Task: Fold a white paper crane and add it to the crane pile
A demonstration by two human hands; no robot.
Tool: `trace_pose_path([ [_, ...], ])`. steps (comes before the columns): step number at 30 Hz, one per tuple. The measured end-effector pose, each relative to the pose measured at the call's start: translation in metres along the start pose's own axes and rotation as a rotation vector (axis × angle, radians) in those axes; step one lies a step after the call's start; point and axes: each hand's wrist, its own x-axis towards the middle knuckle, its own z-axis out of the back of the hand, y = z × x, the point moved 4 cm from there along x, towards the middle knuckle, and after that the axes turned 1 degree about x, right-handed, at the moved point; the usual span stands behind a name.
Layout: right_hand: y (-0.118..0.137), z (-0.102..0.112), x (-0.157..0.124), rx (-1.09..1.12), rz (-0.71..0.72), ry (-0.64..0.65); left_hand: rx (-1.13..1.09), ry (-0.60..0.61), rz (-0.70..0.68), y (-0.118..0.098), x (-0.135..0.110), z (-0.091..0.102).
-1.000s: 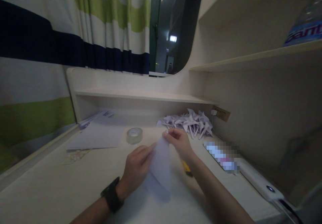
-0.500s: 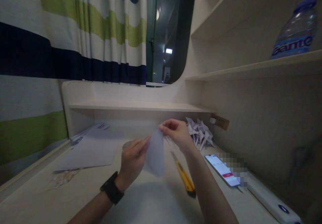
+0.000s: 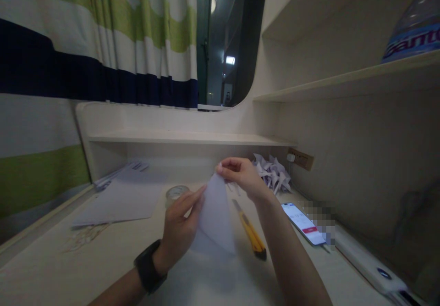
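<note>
Left hand (image 3: 181, 227): closed on the left edge of the white paper (image 3: 216, 216). Right hand (image 3: 242, 176): thumb and fingers pinch the paper's pointed top. Paper located between the hands, over the table (image 3: 103, 269); contact of its lower edge with the surface cannot be determined. Yellow knife (image 3: 252, 237) lies beside the right forearm. Tape roll (image 3: 174, 193) noted just beyond the left hand.

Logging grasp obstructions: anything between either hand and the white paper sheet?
Nothing visible. The left hand holds the white paper sheet by its left edge; the right hand pinches its top corner. The yellow utility knife lies to the sheet's right, not between.
</note>
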Motion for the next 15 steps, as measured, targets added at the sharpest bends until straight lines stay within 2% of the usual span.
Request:
trace_pose_path([
  [2, -0.0004, -0.0026, -0.0013, -0.016, -0.017, 0.084, 0.001, -0.01, 0.018, -0.0014, -0.0007, -0.0001],
  [4, -0.001, -0.003, -0.0017, -0.028, -0.008, 0.105, -0.007, -0.004, 0.034, -0.0025, -0.0018, -0.0008],
  [15, -0.0056, 0.0046, 0.0022, 0.035, -0.029, -0.015, -0.004, 0.011, 0.079, 0.0009, -0.0092, -0.0062],
])
